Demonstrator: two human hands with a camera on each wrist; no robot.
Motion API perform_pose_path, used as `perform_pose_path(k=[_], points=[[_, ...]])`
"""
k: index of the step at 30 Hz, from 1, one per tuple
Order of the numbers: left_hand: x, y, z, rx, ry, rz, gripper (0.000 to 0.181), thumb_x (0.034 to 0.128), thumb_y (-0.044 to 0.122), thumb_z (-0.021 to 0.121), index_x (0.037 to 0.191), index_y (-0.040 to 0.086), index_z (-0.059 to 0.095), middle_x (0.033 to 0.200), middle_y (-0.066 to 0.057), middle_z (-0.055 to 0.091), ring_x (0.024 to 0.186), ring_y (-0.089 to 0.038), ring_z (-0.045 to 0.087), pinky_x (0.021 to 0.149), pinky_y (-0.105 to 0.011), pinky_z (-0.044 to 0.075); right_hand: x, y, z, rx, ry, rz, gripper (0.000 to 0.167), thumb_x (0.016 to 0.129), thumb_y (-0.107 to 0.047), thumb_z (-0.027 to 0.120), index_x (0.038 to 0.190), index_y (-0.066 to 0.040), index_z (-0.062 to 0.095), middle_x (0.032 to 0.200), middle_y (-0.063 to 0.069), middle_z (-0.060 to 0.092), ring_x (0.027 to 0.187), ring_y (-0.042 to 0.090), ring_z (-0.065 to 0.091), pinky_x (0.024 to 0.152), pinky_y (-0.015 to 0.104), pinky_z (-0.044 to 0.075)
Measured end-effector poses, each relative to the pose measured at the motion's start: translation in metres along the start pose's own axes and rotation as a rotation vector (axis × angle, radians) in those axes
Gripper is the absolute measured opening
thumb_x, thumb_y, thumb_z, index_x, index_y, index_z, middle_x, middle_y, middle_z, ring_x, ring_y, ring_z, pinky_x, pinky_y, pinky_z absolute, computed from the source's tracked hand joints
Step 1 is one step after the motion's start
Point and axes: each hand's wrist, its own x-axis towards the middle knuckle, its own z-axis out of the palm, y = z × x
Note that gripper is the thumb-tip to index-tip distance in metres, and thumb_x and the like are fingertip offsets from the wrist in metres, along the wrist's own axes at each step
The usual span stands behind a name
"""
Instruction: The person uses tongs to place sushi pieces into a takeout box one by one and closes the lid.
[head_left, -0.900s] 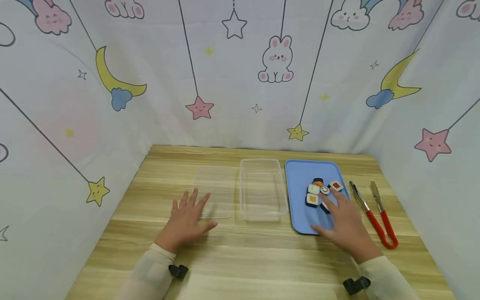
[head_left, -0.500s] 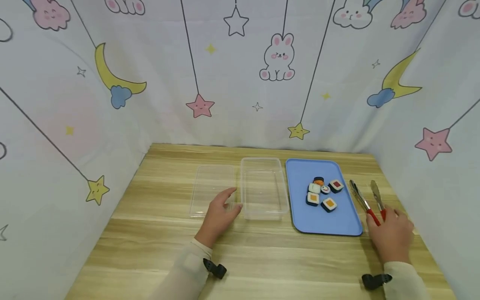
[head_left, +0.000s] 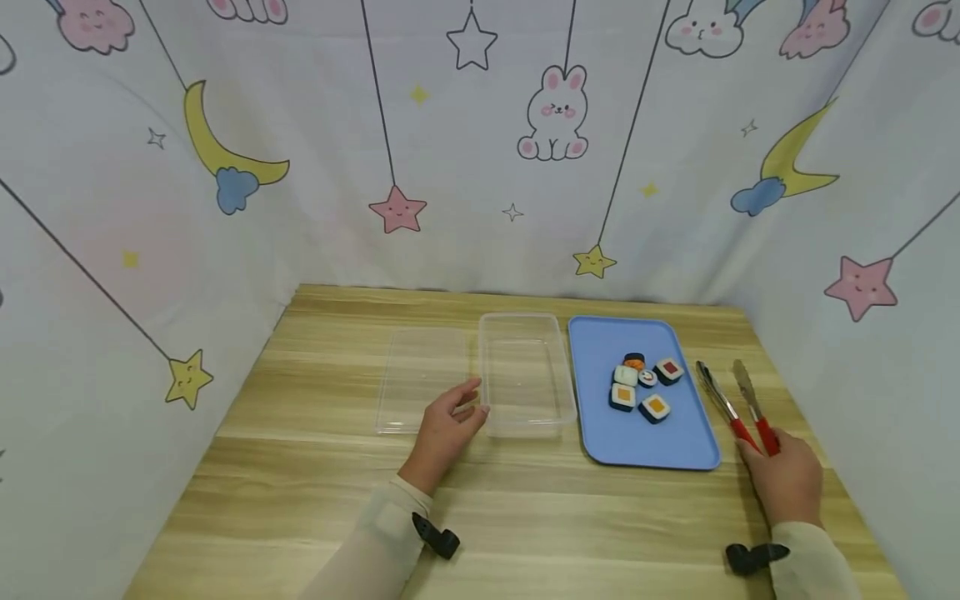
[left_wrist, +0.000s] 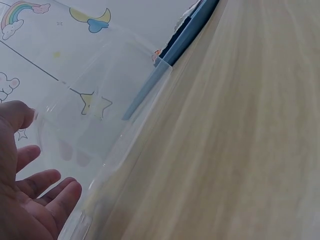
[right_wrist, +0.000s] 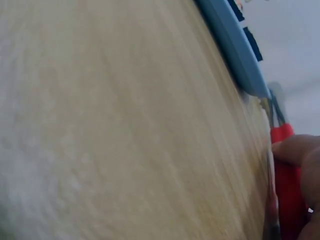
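My left hand (head_left: 444, 435) is at the near left side of a clear plastic box (head_left: 527, 425), fingers loosely bent and the fingertips at its wall. In the left wrist view the thumb is by the box's rim (left_wrist: 165, 65) and the other fingers lie alongside; firm contact is hard to tell. With my right hand (head_left: 787, 479) I grip the red handles of metal tongs (head_left: 741, 429), their arms spread apart. The right wrist view has the thumb pressing on a red handle (right_wrist: 287, 190). Several sushi pieces (head_left: 655, 408) sit on a blue tray (head_left: 607, 442) between the hands.
A clear flat lid (head_left: 420, 367) lies on the wooden table (head_left: 300, 417), left of the box and partly behind my left hand. The tray stands close to the box's right side. Patterned cloth walls (head_left: 450, 250) enclose the table at the back and sides.
My right hand has moved from over the sushi to the tongs and taken hold of their handles. My left hand has gone right, from the lid to the box's side.
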Motion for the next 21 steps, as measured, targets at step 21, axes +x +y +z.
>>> perform_pose_path(k=[21], points=[[-0.001,0.0,0.0,0.004,-0.006,0.023,0.052,0.0973,0.017,0.075,0.144,0.001,0.06,0.14,-0.024,0.06,0.125,-0.035,0.064,0.1,-0.04,0.057,-0.043,-0.004,-0.031,0.017,-0.093,-0.419,0.046,0.075,-0.023,0.094,0.113,-0.003,0.078,0.098,0.014,0.074,0.078,0.021,0.061,0.059,0.025,0.046]])
